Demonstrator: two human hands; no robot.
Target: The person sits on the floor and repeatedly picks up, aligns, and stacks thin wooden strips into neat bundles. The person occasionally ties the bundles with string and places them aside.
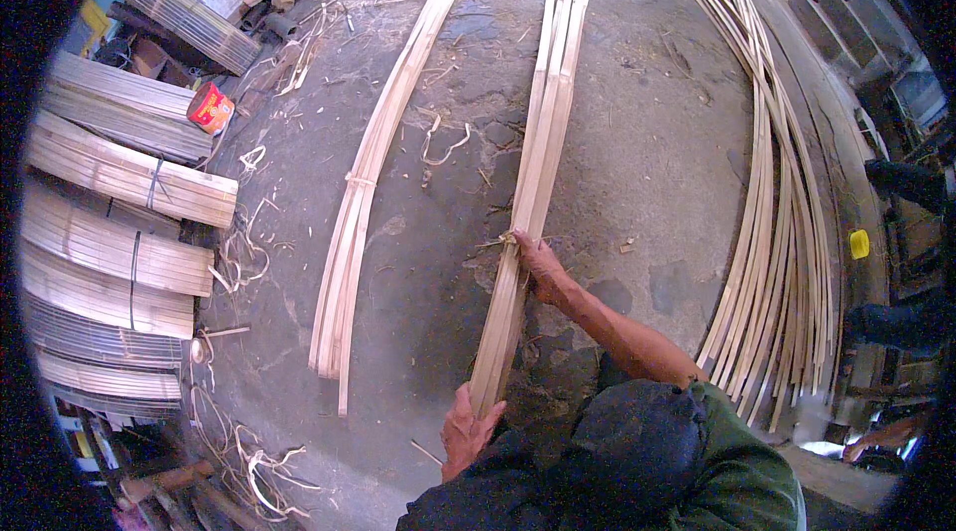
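Observation:
A long bundle of pale, flat bamboo strips (pixel 536 162) runs across the floor in front of me, its near end toward my body. My right hand (pixel 541 267) is closed on it partway along, next to a thin tie (pixel 520 239) wrapped round the strips. At the near end, my left hand (pixel 470 429) grips the strips from the left side, some of its fingers hidden. To the left lies a second bundle of strips (pixel 373 147), tied near its middle and untouched.
Many loose, narrow strips (pixel 772 232) fan out on the right. Stacked slat bundles (pixel 129 187) line the left side, with a red tin (pixel 210 110) by them. Curled shavings (pixel 264 476) litter the concrete floor (pixel 637 152). A yellow object (pixel 859 244) and another person's dark-clothed legs (pixel 901 322) are at the right edge.

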